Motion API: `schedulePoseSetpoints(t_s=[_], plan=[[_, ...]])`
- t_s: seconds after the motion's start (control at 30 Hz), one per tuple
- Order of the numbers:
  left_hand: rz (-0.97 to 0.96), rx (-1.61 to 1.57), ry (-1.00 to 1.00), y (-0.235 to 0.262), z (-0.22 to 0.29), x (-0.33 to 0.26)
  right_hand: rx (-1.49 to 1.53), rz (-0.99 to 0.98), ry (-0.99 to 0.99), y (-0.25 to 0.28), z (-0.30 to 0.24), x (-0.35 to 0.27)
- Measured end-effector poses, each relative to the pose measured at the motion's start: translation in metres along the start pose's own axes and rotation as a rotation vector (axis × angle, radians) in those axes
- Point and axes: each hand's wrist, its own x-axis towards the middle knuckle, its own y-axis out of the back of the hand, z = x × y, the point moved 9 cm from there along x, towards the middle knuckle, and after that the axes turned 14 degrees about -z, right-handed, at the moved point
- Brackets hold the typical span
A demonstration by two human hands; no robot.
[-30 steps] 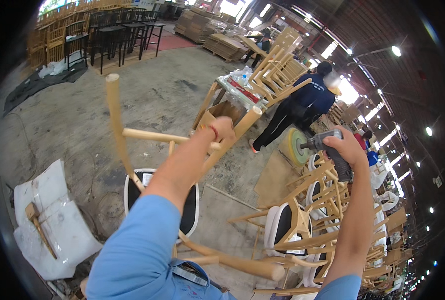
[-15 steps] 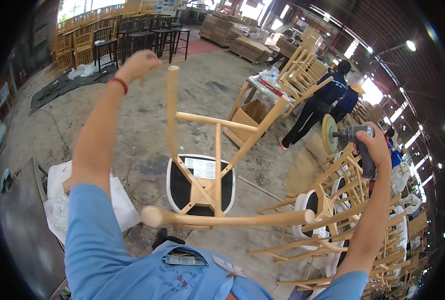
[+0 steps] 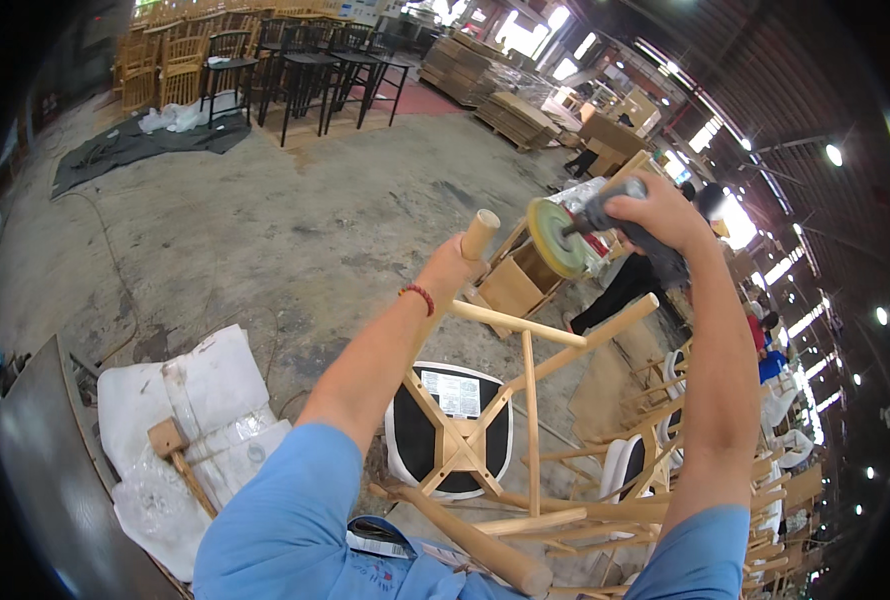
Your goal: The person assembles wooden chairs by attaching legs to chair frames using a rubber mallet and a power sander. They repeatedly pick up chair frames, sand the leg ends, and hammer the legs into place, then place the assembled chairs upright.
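Left hand (image 3: pixel 453 263): fingers wrapped around a wooden leg (image 3: pixel 480 235), just below its tip. Right hand (image 3: pixel 662 208): fingers closed around a grey-black disc sander (image 3: pixel 605 207), its yellow-green disc (image 3: pixel 555 240) near that tip, a gap showing. The chair (image 3: pixel 458 447) is inverted before the person: light wood, black underside (image 3: pixel 412 430). Its white label (image 3: pixel 452 394) bears print too small to read.
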Motion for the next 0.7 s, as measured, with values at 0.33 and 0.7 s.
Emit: schedulePoseSetpoints(t_s=[0.33,0.7], plan=[[0.190,0.166,-0.022,0.030,-0.012,0.003,-0.105,-0.266,-0.194,-0.051,-0.061,0.104],[0.205,0.107,-0.097,0.037,-0.007,-0.002,0.051,-0.228,-0.193,-0.048,-0.054,0.099]])
